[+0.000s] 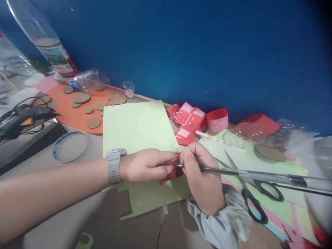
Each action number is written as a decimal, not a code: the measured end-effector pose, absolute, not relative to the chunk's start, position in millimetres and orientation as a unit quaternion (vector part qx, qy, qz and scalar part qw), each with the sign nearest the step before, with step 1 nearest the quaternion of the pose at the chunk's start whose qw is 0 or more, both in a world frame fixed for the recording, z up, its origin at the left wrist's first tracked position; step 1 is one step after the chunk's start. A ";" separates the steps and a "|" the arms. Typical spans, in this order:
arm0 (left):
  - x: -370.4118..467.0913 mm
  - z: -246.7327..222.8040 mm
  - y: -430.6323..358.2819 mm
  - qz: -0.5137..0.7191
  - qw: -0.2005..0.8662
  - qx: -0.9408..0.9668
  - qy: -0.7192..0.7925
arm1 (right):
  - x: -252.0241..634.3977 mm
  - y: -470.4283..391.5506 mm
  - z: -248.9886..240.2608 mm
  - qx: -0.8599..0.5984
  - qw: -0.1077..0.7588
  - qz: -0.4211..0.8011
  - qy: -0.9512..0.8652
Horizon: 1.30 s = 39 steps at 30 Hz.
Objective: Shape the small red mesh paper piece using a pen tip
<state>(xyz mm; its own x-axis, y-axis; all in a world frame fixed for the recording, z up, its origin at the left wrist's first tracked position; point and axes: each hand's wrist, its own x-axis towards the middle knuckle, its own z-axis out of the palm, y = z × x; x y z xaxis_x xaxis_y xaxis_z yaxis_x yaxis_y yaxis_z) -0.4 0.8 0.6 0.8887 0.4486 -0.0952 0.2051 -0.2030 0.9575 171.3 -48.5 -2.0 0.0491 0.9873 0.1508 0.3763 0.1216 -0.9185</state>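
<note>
My left hand point(149, 166), with a grey watch on its wrist, pinches a small dark red patterned piece point(172, 171) over the pale green paper point(137, 128). In my right hand point(203, 173) is a long clear pen point(249, 174), its dark tip touching or very near the red piece. The fingers of my left hand hide part of that piece. Under both hands lies the green paper, with a cut, stepped lower edge.
Scissors point(245, 190) lie open at the right, beside a white marker point(218, 140) and red paper strips point(190, 121). Cardboard discs point(93, 122) rest on orange paper. A glue gun point(28, 116), clear tape ring point(70, 147) and plastic bottles point(55, 57) are at the left.
</note>
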 end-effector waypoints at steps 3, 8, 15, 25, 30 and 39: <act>-0.5 0.2 0.4 0.105 0.599 0.766 0.208 | 171.5 -48.1 -1.9 -0.565 0.452 0.348 -0.597; -1.3 -0.6 0.6 0.104 0.600 0.766 0.206 | 172.1 -48.3 -2.4 -0.564 0.453 0.367 -0.585; -3.0 0.6 1.7 0.121 0.611 0.760 0.184 | 172.3 -49.1 -2.3 -0.559 0.468 0.375 -0.573; -2.9 -0.4 1.3 0.120 0.613 0.759 0.184 | 169.9 -52.7 -3.0 -0.569 0.472 0.330 -0.587; -2.1 0.4 1.4 0.121 0.596 0.771 0.192 | 170.2 -51.5 -4.0 -0.573 0.468 0.335 -0.584; -2.7 0.9 0.6 0.117 0.604 0.764 0.195 | 170.0 -51.3 -3.0 -0.575 0.468 0.331 -0.584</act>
